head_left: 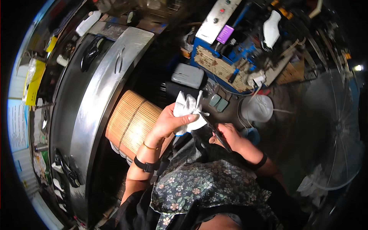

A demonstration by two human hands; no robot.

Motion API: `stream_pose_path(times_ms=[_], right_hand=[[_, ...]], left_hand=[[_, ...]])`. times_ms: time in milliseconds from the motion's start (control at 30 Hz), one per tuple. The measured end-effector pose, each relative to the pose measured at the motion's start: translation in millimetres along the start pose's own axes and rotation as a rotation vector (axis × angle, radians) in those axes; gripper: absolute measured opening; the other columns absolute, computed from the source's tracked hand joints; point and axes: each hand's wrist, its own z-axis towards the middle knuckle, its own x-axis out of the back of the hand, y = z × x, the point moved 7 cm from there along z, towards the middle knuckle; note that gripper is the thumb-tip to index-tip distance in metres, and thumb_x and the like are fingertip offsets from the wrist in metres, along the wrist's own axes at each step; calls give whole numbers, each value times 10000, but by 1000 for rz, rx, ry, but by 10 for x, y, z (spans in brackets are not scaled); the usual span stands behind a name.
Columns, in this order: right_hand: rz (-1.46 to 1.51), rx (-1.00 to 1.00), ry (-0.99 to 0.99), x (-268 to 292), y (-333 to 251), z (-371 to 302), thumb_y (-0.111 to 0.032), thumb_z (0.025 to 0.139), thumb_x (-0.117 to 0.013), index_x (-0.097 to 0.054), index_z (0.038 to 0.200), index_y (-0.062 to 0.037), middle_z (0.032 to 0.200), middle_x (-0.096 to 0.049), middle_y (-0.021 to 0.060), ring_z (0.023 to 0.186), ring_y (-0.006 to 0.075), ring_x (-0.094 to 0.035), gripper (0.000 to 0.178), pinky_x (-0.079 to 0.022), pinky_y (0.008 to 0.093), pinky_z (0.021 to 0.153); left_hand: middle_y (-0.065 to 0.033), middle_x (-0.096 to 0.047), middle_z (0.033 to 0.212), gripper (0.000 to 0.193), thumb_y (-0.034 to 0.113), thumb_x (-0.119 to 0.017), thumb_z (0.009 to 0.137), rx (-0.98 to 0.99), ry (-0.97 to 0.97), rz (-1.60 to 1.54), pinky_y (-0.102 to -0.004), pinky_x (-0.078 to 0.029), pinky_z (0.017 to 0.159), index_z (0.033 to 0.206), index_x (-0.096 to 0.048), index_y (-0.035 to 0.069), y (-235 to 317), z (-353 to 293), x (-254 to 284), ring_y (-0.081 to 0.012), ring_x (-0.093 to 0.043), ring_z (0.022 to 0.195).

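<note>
My left hand is closed on a crumpled white knit glove with a blue cuff edge, held up in front of my body. The thumb presses across the fabric. In my right hand is a long, slim dark tool; its exact kind is not clear. The tool's far end reaches up to the right side of the glove, where the two meet or overlap. Part of the right fingers hides behind the tool. Below both hands lies a dark floral apron on my lap.
To the left runs a conveyor with a metal edge, bearing black shoes and pliers. A bamboo-slat mat lies beside it. Ahead stand a grey-topped stool and a blue machine. A white bucket and transparent fan-like disc are right.
</note>
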Motion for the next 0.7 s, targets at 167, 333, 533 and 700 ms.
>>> stream_pose_path(times_ms=[167,333,533,700], right_hand=[[-257,13,-231,466,182,656,-331,762,-800,-428,888,-3,854,-553,172,791,387,-588,511,-477,435,675],[-266,67,-328,907,239,1199,-416,759,-786,-435,918,-15,862,-561,161,795,390,-588,556,-477,439,678],[-236,130,-410,1053,359,1592,-457,741,-784,-451,937,-11,893,-564,168,838,399,-588,590,-478,453,704],[-85,276,-361,1128,353,1709,-350,744,-794,-486,996,-7,958,-602,206,906,419,-593,525,-481,456,747]], left_hand=[[-12,-698,889,210,117,-762,830,-113,156,122,-236,-508,711,996,-699,5,311,364,119,-77,-631,790],[16,-686,847,165,110,-761,830,-123,202,239,-221,-490,694,958,-717,15,640,743,108,-48,-601,771],[18,-688,862,176,75,-760,824,-208,388,150,-223,-496,720,981,-699,26,811,798,96,-52,-608,790],[8,-696,901,193,64,-761,821,-193,454,165,-231,-501,750,997,-690,31,925,818,6,-64,-619,823]])
